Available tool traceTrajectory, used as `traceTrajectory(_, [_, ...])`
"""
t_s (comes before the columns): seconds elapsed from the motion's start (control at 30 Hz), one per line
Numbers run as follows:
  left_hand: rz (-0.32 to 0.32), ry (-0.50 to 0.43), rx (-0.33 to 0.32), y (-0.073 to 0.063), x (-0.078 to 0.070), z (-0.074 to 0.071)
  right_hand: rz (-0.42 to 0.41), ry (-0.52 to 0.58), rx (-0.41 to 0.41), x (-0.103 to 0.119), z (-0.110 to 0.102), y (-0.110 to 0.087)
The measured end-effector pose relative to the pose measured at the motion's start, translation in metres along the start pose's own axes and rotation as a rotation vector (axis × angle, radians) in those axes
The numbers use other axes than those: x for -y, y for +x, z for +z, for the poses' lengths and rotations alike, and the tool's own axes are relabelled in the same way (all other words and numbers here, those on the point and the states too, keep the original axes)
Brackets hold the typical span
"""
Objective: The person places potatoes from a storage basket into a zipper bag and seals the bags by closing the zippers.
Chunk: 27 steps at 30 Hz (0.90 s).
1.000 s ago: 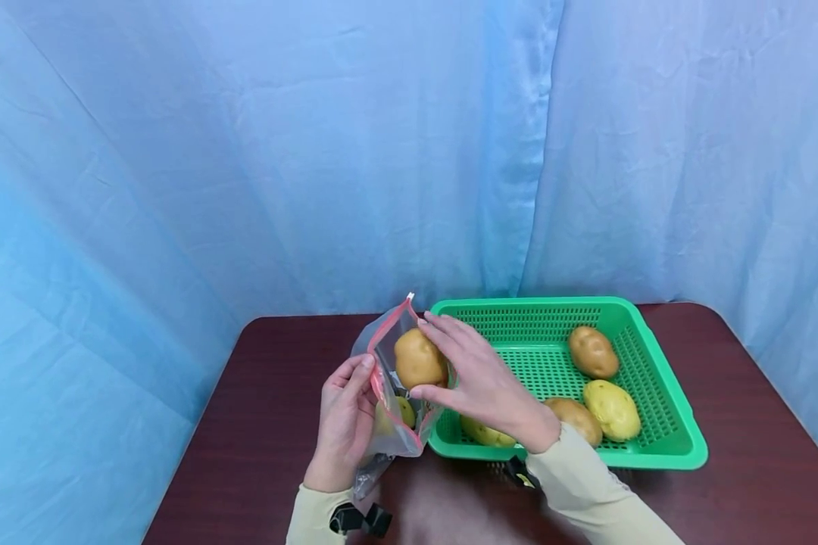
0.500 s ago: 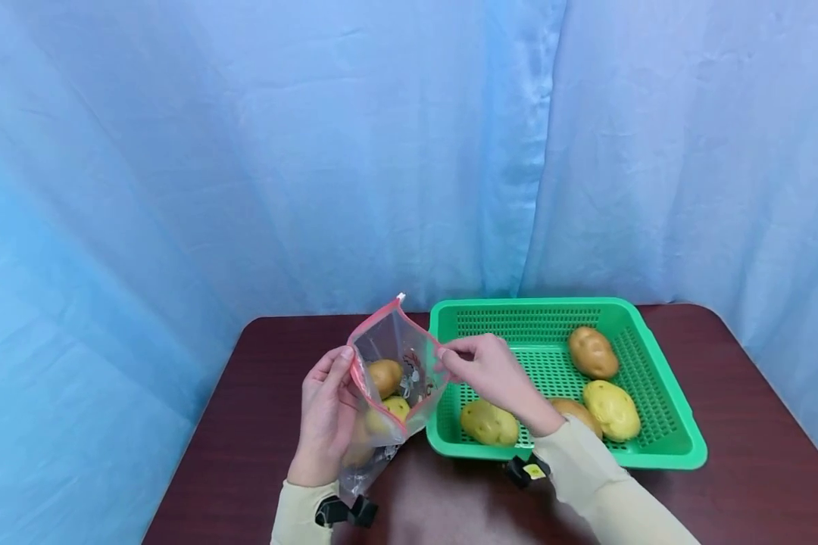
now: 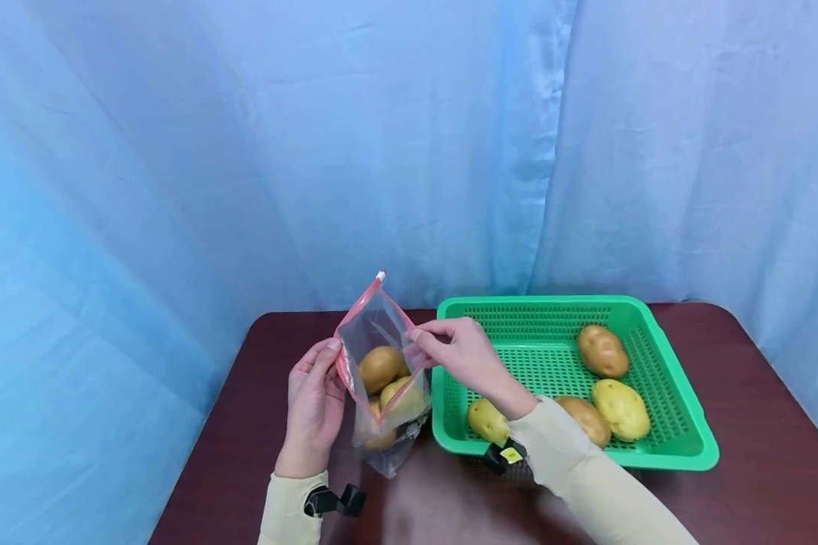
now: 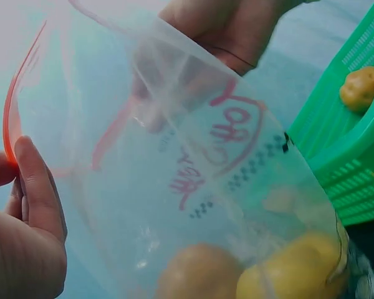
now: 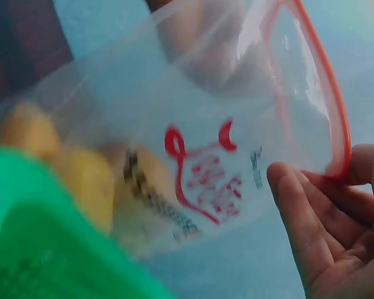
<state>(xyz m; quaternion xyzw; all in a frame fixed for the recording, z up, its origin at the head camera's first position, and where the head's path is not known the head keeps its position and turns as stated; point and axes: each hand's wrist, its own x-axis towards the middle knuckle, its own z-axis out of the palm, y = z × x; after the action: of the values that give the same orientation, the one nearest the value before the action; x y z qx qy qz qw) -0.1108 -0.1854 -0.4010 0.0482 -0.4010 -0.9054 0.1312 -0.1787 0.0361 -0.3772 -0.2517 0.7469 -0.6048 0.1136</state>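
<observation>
Plastic bag (image 3: pixel 380 322), with potatoes (image 3: pixel 380 369) inside, is between our hands, left of the green basket (image 3: pixel 668 459); its open mouth (image 3: pixel 358 305) runs long from near to far. We pinch the left edge with our left hand (image 3: pixel 313 390) and the right edge with our right hand (image 3: pixel 465 356), the one nearer the basket.
</observation>
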Motion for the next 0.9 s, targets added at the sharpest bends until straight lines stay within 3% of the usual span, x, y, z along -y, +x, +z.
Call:
traceTrajectory(0.17, [-0.04,0.04,0.014,-0.003,0.006,0.001,0.027,-0.077,0.076,-0.014,-0.021,-0.011])
traceTrajectory(0.47, [-0.051,0.048,0.051,-0.013,0.011,-0.003,-0.001,-0.377,0.125,-0.029,-0.055,-0.037])
traceTrajectory(0.9, [-0.042,0.051,0.054,-0.014,0.014,-0.005,0.004,-0.565,0.247,-0.033,-0.083,-0.043])
